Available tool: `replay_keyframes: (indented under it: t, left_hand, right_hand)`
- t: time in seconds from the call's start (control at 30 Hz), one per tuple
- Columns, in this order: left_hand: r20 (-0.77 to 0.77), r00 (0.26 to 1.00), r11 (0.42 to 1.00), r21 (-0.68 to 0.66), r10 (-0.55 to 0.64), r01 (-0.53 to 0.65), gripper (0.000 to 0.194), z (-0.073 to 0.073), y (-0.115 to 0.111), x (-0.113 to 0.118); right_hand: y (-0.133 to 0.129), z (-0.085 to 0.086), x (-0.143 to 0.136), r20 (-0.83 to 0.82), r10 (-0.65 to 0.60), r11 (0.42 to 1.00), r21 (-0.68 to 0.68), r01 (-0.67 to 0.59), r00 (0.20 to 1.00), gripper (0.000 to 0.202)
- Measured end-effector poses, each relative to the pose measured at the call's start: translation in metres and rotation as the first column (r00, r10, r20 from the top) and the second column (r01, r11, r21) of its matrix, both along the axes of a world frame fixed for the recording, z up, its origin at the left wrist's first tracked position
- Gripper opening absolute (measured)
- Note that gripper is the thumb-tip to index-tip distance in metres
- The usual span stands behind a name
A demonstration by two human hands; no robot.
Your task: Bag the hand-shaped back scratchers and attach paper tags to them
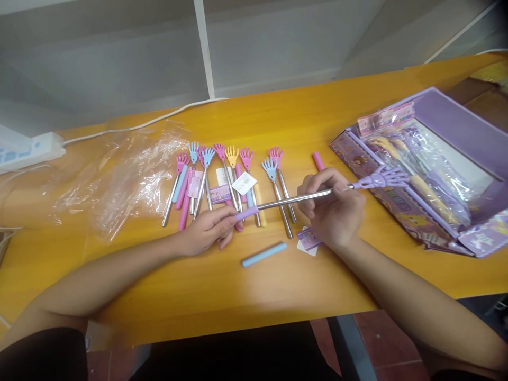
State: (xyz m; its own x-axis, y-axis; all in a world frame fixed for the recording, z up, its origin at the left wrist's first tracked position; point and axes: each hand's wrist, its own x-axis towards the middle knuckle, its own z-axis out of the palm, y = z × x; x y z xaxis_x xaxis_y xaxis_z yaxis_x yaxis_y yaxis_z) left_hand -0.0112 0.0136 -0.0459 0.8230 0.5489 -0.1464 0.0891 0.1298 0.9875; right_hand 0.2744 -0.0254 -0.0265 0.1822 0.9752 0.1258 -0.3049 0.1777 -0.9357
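A purple back scratcher with a hand-shaped head and a silver rod is held nearly level above the table. My left hand pinches its purple handle sleeve at the left end. Near the purple head, my right hand has its fingers closed round the rod. Beyond my hands lie several silver-rod scratchers with pink, blue and yellow heads, among them a blue one, mixed with loose coloured sleeves and tags. A light blue sleeve lies nearer me, and a purple tag lies beside my right wrist.
On the right stands an open purple box holding plastic-wrapped scratchers. Crumpled clear plastic bags lie at the left. A white power strip with a cable sits at the far left, and a grey partition rises behind the table.
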Motion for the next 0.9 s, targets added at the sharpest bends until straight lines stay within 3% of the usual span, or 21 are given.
replay_keyframes:
  t: [0.2, 0.6, 0.77, 0.9]
  left_hand:
    - [-0.121, 0.990, 0.988, 0.128, -0.069, 0.085, 0.037, 0.008, 0.000, -0.001]
    - [-0.163, 0.984, 0.982, 0.162, -0.074, 0.100, 0.039, 0.007, 0.000, -0.002]
    - [-0.206, 0.977, 0.925, 0.358, -0.056, 0.129, 0.038, 0.011, 0.002, -0.001]
    - [-0.202, 0.977, 0.921, 0.364, -0.068, 0.140, 0.039, 0.012, 0.002, 0.000]
  right_hand:
    - [0.000, 0.001, 0.000, -0.042, 0.036, 0.999, -0.032, -0.037, 0.998, 0.038]
    - [-0.007, 0.000, -0.007, 0.032, 0.097, 0.995, -0.013, -0.097, 0.995, 0.043]
    - [-0.012, 0.000, -0.011, 0.069, 0.129, 0.992, 0.002, -0.130, 0.989, 0.045]
    - [-0.017, 0.004, -0.015, 0.078, 0.135, 0.988, 0.062, -0.140, 0.988, 0.039]
